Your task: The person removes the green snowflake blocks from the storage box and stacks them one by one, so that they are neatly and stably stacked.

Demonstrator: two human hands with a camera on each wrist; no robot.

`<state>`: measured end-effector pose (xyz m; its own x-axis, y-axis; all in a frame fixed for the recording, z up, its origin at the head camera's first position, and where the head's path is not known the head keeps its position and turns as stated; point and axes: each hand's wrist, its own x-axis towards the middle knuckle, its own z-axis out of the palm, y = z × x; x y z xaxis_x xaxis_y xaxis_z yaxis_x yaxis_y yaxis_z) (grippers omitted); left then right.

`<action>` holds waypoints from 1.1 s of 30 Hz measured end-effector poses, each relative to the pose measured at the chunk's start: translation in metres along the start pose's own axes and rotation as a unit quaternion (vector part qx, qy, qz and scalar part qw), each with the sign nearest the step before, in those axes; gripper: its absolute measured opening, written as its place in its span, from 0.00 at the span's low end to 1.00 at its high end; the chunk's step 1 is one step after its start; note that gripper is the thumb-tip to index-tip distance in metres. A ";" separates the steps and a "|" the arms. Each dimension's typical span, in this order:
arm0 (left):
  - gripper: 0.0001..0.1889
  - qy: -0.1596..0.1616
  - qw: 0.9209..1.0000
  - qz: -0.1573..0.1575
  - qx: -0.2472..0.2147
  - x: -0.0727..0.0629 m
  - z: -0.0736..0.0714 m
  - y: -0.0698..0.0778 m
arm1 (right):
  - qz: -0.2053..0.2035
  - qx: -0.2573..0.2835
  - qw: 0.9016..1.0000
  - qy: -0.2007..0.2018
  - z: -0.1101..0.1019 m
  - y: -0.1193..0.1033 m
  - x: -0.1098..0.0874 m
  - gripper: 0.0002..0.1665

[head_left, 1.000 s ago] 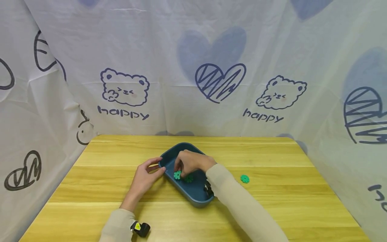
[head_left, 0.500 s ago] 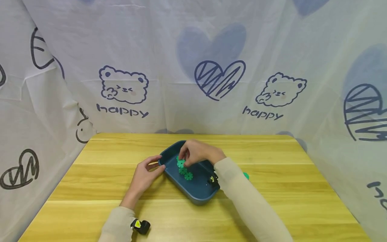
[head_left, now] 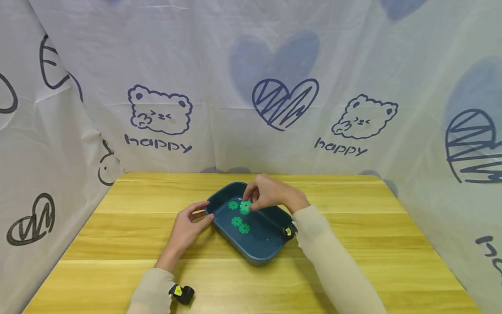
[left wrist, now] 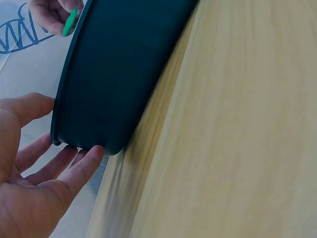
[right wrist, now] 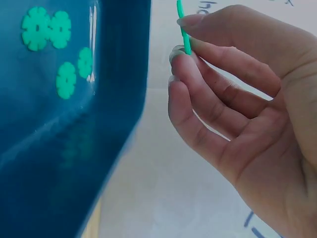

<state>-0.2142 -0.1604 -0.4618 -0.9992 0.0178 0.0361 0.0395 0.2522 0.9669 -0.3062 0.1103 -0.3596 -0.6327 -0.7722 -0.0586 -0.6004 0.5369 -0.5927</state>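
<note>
Over the blue tray (head_left: 262, 245), the right hand (head_left: 266, 192) pinches a green disc (head_left: 245, 205), edge-on in both wrist views, face-on from the head; the left hand (head_left: 187, 227) grips the tray's end; the disc was further left half a second earlier.

Pinched disc (head_left: 245, 206) partly behind right hand (head_left: 267, 192)

- Head view, 9 o'clock: "happy" (head_left: 158, 143), dark script, on pale cloth (head_left: 223, 131).
- 3 o'clock: second "happy" (head_left: 341, 147), same cloth.
- 4 o'clock, edge: cut-off word (head_left: 484, 240), only "h" sure.
- Right wrist view, 1 o'clock: partial letters (right wrist: 206, 8), unreadable.
</note>
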 end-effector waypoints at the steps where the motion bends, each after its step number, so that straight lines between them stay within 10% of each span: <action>1: 0.26 0.000 1.000 0.001 0.000 0.000 0.000 0.000 | 0.001 0.001 1.000 0.005 -0.001 0.001 -0.003 0.13; 33: 0.27 -0.002 1.000 0.001 0.002 0.001 -0.001 -0.001 | 0.073 0.009 0.990 0.118 -0.007 0.046 -0.111 0.10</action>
<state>-0.2151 -0.1613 -0.4621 -0.9991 0.0212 0.0373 0.0415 0.2562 0.9657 -0.2674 0.2233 -0.3744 -0.8098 -0.5851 0.0428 -0.4870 0.6297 -0.6053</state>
